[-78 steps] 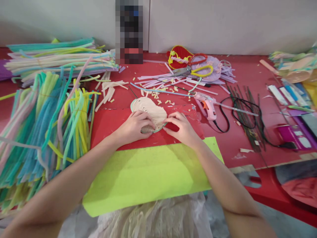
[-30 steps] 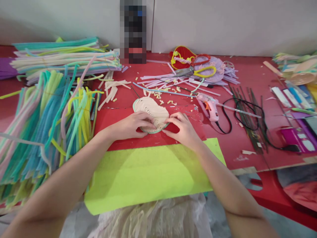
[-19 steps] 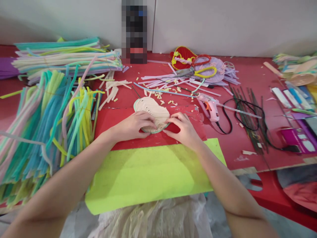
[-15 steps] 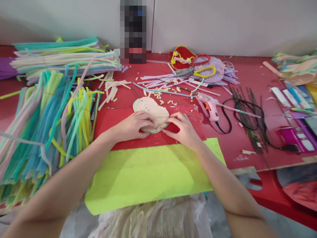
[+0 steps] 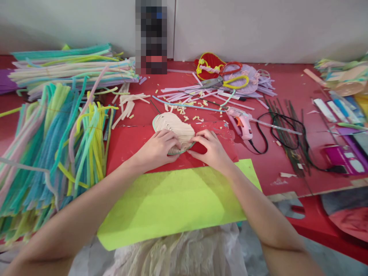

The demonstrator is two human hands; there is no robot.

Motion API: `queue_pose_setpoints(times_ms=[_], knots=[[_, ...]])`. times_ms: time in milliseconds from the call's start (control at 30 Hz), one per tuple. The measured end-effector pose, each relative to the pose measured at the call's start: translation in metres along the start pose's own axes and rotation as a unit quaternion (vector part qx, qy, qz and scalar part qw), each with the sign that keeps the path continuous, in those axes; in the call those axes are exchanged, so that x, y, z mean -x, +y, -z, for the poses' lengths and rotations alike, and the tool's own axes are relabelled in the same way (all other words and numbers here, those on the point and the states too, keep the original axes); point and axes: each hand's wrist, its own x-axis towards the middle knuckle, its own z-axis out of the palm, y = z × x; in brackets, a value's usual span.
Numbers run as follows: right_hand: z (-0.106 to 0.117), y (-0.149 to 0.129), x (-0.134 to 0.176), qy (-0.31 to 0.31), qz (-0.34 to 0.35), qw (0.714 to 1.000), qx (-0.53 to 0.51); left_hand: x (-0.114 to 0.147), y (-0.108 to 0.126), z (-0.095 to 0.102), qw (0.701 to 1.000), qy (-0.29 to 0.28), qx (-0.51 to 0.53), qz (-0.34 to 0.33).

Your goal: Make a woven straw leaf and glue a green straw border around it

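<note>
A cream, ridged, sole-shaped pipe-cleaner piece with a mint-green edge lies on a red sheet. My left hand rests on its near left side, fingertips on the ridges and the thumb at the near edge. At the right end of the piece, my right hand pinches the green rim between thumb and fingers. My fingers partly hide the near edge. A lime-yellow felt sheet lies between my forearms, close to my body.
Bundled pipe cleaners fill the left side. A pink glue gun with a black cord lies at right. Beyond the piece are scissors, purple pipe cleaners and cream offcuts. Dark thin sticks lie farther right.
My left hand has shifted slightly right along the near edge of the piece. My right hand keeps nearly the same pinch at the rim. The whole view has shifted a little.
</note>
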Motion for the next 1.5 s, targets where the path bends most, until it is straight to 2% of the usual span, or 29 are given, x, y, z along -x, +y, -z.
queue_pose_setpoints(times_ms=[300,367,500,667,1000,1300,1500], knots=[[-0.001,0.000,0.000,0.002,-0.003,1.000,-0.003,-0.001,0.011,-0.009,0.998,0.043,-0.029,0.031],[-0.001,0.000,0.000,0.004,-0.004,1.000,-0.004,-0.001,0.006,-0.005,0.999,0.031,0.002,0.026],[-0.001,-0.002,-0.001,0.006,-0.002,1.000,-0.007,0.002,-0.015,0.011,0.995,-0.037,0.094,-0.021],[0.000,-0.002,-0.002,0.004,-0.004,1.000,-0.020,0.005,-0.040,0.025,0.985,-0.067,0.145,-0.066],[0.001,-0.003,-0.002,0.001,-0.008,1.000,-0.018,0.002,-0.052,0.029,0.972,-0.107,0.195,-0.075],[-0.001,-0.003,-0.002,0.007,-0.006,1.000,-0.021,0.000,-0.054,0.025,0.975,-0.073,0.199,-0.070],[-0.001,-0.003,-0.002,0.005,-0.004,1.000,-0.014,-0.002,-0.053,0.026,0.973,-0.062,0.204,-0.093]])
